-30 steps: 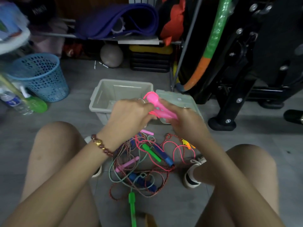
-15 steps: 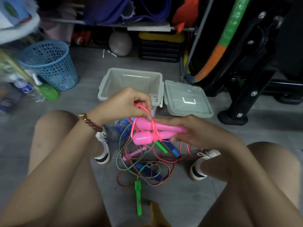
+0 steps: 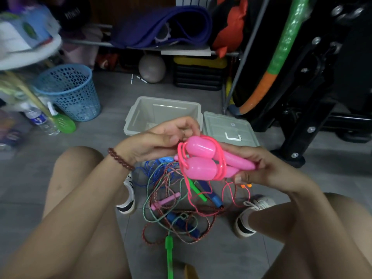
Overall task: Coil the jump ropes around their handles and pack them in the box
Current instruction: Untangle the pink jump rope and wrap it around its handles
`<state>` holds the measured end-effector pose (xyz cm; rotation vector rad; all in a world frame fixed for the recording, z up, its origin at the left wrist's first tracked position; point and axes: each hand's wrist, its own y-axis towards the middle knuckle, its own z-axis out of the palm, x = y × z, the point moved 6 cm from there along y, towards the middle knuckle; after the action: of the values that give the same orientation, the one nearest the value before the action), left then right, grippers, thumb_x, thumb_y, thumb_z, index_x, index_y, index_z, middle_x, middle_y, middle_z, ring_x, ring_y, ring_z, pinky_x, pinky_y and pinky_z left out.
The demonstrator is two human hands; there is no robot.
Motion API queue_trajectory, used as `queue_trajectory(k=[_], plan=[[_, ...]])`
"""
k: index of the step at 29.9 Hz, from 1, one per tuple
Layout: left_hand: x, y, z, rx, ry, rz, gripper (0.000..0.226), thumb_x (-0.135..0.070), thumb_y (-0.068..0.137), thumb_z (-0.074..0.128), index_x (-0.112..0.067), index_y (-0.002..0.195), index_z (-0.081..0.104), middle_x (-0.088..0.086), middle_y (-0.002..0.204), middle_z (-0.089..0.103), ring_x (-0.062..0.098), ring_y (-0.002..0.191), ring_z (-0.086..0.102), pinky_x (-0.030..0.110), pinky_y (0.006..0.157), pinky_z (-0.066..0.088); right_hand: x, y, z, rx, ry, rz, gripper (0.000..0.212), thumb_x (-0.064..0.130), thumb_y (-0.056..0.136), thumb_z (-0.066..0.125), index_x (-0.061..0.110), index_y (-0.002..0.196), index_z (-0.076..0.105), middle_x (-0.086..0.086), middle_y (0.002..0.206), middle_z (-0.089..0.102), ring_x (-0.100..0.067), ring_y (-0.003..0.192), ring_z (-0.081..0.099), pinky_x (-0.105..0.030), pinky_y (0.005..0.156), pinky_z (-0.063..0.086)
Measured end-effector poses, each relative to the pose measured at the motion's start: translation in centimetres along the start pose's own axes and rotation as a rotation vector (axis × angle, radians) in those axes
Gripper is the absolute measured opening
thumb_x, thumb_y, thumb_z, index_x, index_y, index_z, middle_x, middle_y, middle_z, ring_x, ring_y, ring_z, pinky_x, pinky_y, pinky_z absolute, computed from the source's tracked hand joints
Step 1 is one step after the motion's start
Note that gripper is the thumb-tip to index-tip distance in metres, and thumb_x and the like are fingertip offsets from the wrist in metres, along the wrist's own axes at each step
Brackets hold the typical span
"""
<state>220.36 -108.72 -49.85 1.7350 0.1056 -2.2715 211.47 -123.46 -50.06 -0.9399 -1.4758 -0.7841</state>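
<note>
Grey tiled floor (image 3: 112, 101), head view: right hand (image 3: 265, 168), grip clamped on 2 pink handles (image 3: 201, 158), left hand (image 3: 159, 137) pinching the pink cord (image 3: 221, 156), now looped round them more than a moment ago, nearing the open box (image 3: 171, 112) just behind.

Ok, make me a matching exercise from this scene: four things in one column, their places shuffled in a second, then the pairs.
Things
1. pink handles
2. lid
3. blue basket
4. grey ball

Places
A. lying flat just right of the box
B. at the back, under the shelf
C. gripped by the right hand, pink cord looped round them
D. well to the left of the box

Pairs: 1-C, 2-A, 3-D, 4-B
</note>
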Motion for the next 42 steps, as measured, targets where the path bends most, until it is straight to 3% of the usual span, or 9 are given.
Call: queue_trajectory(k=[4,9,18,21,23,26,30,37,42], plan=[[-0.5,0.1,-0.1,-0.078,-0.006,0.095,0.036,-0.044,0.073,0.075,-0.022,0.097,0.060,0.006,0.101,0.059,0.041,0.087,0.035,0.038,0.068,0.032,-0.4,0.3,0.1,-0.015,0.096,0.005,0.071,-0.008,0.078,0.061,0.036,0.133,0.049,0.008,0.110,0.067,-0.004,0.083,0.062,-0.016,0.067,0.048],[-0.7,0.5,-0.8,-0.363,0.108,0.185,0.033,-0.062,0.067,0.069,-0.033,0.081,0.061,-0.003,0.096,0.064,0.028,0.086,0.043,0.028,0.067,0.040,-1.2,0.7,0.2,-0.013,0.225,-0.020,0.068,0.018,0.080,0.072,0.035,0.139,0.044,-0.003,0.081,0.067,-0.010,0.056,0.044,-0.020,0.051,0.035],[-2.4,0.3,0.2,-0.486,0.431,0.357,0.036,-0.049,0.084,0.052,-0.014,0.077,0.051,-0.015,0.077,0.060,-0.002,0.060,0.047,0.009,0.053,0.036,-2.5,0.8,0.1,0.089,0.416,0.020,0.071,0.024,0.080,0.074,0.022,0.142,0.040,-0.011,0.082,0.063,-0.008,0.052,0.041,-0.020,0.048,0.032],[-3.1,0.2,0.5,-0.523,0.520,0.403,0.026,-0.035,0.089,0.050,-0.011,0.080,0.053,-0.016,0.080,0.063,0.024,0.057,0.050,0.014,0.053,0.036,-3.1,1.0,0.5,0.137,0.558,0.001,0.065,0.019,0.082,0.072,0.017,0.140,0.043,-0.011,0.083,0.062,-0.006,0.052,0.043,-0.014,0.049,0.039],[-3.4,0.2,0.5,-0.542,0.553,0.406,0.013,-0.021,0.094,0.052,-0.014,0.084,0.056,-0.008,0.083,0.065,0.040,0.065,0.045,0.018,0.058,0.039,-3.5,1.3,1.0,0.167,0.655,-0.028,0.058,0.016,0.084,0.068,0.014,0.137,0.045,-0.010,0.086,0.063,-0.004,0.054,0.046,-0.012,0.048,0.039],[-3.6,0.1,0.3,-0.562,0.579,0.387,0.018,-0.005,0.094,0.044,-0.017,0.090,0.057,0.023,0.077,0.057,0.015,0.061,0.049,0.013,0.059,0.040,-3.3,2.0,1.9,0.253,0.807,-0.100,0.042,0.009,0.092,0.055,0.010,0.133,0.046,-0.008,0.096,0.062,-0.004,0.063,0.052,-0.012,0.052,0.036],[-3.4,0.3,-0.4,-0.563,0.572,0.319,0.018,-0.004,0.091,0.046,-0.017,0.093,0.058,-0.010,0.067,0.059,0.001,0.059,0.051,0.015,0.059,0.044,-2.9,2.6,2.2,0.272,0.988,-0.076,0.037,0.005,0.097,0.044,0.004,0.134,0.042,-0.013,0.098,0.058,-0.013,0.063,0.038,-0.017,0.053,0.031],[-2.5,0.7,-2.0,-0.662,0.375,0.173,0.022,0.006,0.091,0.047,-0.008,0.085,0.064,-0.006,0.050,0.053,0.005,0.045,0.046,0.013,0.048,0.039,-3.3,2.6,1.7,0.284,1.097,0.110,0.035,0.009,0.099,0.042,0.007,0.134,0.044,-0.014,0.096,0.057,-0.013,0.062,0.037,-0.018,0.050,0.033],[-2.9,0.2,-2.3,-0.489,0.372,0.155,0.020,-0.008,0.082,0.057,-0.020,0.077,0.072,-0.002,0.059,0.058,0.006,0.051,0.050,0.015,0.052,0.041,-3.0,1.8,1.6,0.439,1.110,0.244,0.037,0.009,0.100,0.039,0.009,0.137,0.041,-0.015,0.095,0.059,-0.014,0.062,0.039,-0.018,0.050,0.035]])
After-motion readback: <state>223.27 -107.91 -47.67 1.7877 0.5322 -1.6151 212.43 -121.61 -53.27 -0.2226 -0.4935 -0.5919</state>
